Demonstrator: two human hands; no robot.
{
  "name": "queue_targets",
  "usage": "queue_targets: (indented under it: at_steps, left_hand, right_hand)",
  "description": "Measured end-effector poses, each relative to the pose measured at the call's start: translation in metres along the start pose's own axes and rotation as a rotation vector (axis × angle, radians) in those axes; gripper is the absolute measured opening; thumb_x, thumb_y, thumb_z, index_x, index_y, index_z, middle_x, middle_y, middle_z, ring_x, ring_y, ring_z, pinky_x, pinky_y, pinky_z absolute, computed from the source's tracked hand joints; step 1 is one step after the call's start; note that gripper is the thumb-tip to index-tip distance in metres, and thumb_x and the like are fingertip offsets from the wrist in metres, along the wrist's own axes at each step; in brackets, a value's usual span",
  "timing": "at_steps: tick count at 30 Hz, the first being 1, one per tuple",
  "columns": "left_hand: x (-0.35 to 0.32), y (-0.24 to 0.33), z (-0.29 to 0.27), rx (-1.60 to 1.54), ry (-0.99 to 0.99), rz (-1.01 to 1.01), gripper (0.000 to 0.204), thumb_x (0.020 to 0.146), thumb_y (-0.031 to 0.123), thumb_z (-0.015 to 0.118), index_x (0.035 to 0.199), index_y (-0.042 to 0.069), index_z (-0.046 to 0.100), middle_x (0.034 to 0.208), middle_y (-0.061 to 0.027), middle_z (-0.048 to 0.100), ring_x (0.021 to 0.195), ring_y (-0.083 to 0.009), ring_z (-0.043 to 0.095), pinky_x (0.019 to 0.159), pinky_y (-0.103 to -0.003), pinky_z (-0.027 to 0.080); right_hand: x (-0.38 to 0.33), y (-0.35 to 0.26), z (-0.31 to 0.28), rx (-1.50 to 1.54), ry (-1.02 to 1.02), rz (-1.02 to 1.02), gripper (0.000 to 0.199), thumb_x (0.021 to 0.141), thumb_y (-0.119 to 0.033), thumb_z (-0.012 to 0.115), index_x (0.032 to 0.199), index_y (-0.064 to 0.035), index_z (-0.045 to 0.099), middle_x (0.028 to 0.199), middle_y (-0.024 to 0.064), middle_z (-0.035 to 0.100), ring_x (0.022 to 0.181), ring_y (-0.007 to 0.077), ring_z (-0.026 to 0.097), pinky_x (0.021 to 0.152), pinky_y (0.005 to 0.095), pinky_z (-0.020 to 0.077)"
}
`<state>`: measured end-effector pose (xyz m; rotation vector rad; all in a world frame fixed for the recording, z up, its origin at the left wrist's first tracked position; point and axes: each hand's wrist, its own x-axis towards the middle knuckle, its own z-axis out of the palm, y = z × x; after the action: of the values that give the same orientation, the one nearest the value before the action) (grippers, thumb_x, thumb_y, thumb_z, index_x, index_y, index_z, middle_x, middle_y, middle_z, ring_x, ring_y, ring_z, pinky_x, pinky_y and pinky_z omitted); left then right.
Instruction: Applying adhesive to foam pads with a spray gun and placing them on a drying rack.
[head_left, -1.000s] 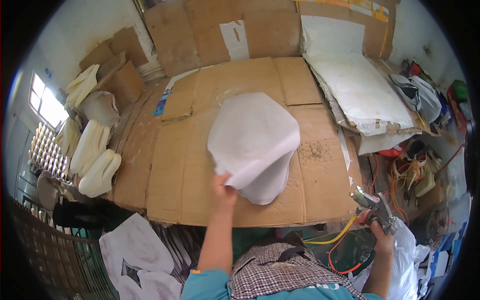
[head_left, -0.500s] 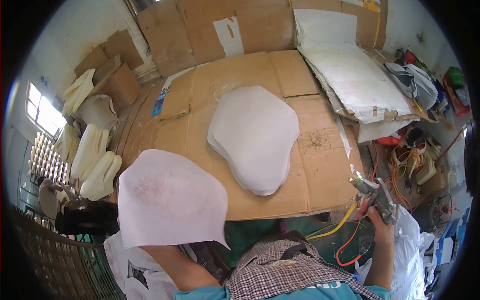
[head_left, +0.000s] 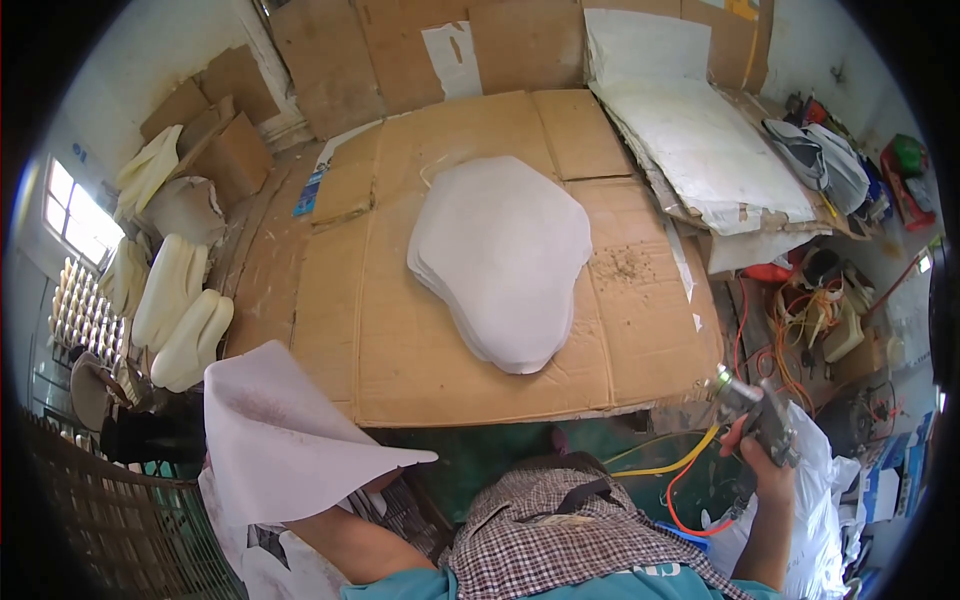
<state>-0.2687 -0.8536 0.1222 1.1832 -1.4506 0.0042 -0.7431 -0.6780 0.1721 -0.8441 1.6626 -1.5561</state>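
My left hand (head_left: 306, 522) is under a pale, soft-looking shaped sheet (head_left: 270, 430), holding it up off the table's near left corner. The sheet hides the fingers; only the wrist and forearm show. Reddish-brown speckles mark the sheet's upper face, and one corner points right. In my right hand (head_left: 762, 458) is a metal spray gun (head_left: 770, 422), its nozzle toward the upper left, with the fingers wrapped round its handle. A yellow hose (head_left: 685, 458) and an orange hose (head_left: 680, 505) hang close to it. A stack of matching pale sheets (head_left: 505, 260) lies mid-table.
Cardboard (head_left: 330, 330) covers the table. White flat sheets (head_left: 710, 150) are piled at the back right. Cream foam pieces (head_left: 185, 340) stand at left, above a slatted basket (head_left: 90, 500). Tangled hoses (head_left: 790, 340) and a white plastic bag (head_left: 815, 500) are at right.
The sheet on my left hand has tilted and folded, dropping lower and a little left, away from the tabletop. The spray gun stays at the right, turned slightly. The whole view has shifted slightly.
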Motion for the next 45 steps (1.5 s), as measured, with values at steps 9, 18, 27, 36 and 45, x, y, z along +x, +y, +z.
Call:
queue_targets:
  at_steps: [9,18,27,36,45]
  left_hand:
    - [0.025,0.018,0.0,0.199,0.076,0.119,0.048,0.08,0.025,0.056,0.115,-0.004,0.043,0.112,-0.0177,0.049,0.094,-0.0245,0.055,0.073,-0.034,0.049]
    - [0.032,0.032,0.01,0.441,0.169,0.312,0.049,0.078,0.025,0.059,0.114,-0.003,0.043,0.106,-0.015,0.048,0.089,-0.0236,0.055,0.071,-0.032,0.05]
    - [0.025,0.017,0.009,0.107,0.183,0.189,0.034,0.083,0.02,0.05,0.111,0.001,0.045,0.101,-0.0119,0.056,0.086,-0.0218,0.058,0.071,-0.032,0.051]
    - [0.031,0.041,0.033,0.249,0.231,0.139,0.041,0.081,0.028,0.053,0.107,-0.003,0.047,0.099,-0.0139,0.054,0.083,-0.0207,0.058,0.068,-0.032,0.052]
    - [0.029,0.035,0.035,-0.02,0.169,0.047,0.042,0.077,0.024,0.059,0.107,-0.002,0.046,0.101,-0.0146,0.054,0.084,-0.0206,0.058,0.068,-0.03,0.052]
  right_hand:
    - [-0.009,-0.008,-0.014,-0.029,-0.284,0.02,0.056,0.071,-0.006,0.065,0.12,0.0049,0.04,0.079,0.0091,0.058,0.069,0.0158,0.058,0.064,0.0287,0.0484]
    - [0.027,-0.002,0.039,0.071,-0.249,-0.057,0.051,0.073,-0.008,0.063,0.118,0.0029,0.042,0.077,0.007,0.057,0.068,0.0144,0.057,0.063,0.0271,0.0469]
    - [0.041,-0.002,0.027,-0.017,-0.005,-0.156,0.027,0.076,-0.013,0.06,0.098,0.0008,0.051,0.072,0.0071,0.056,0.065,0.0155,0.056,0.061,0.0279,0.0455]
    - [0.02,0.002,0.019,0.094,-0.076,-0.064,0.05,0.07,-0.013,0.067,0.113,0.0034,0.044,0.075,0.0073,0.057,0.064,0.0155,0.057,0.06,0.0265,0.0471]
    - [0.004,0.005,-0.007,0.006,-0.021,-0.072,0.054,0.072,-0.008,0.064,0.12,0.0029,0.041,0.077,0.0071,0.056,0.067,0.0153,0.057,0.062,0.0272,0.0478]
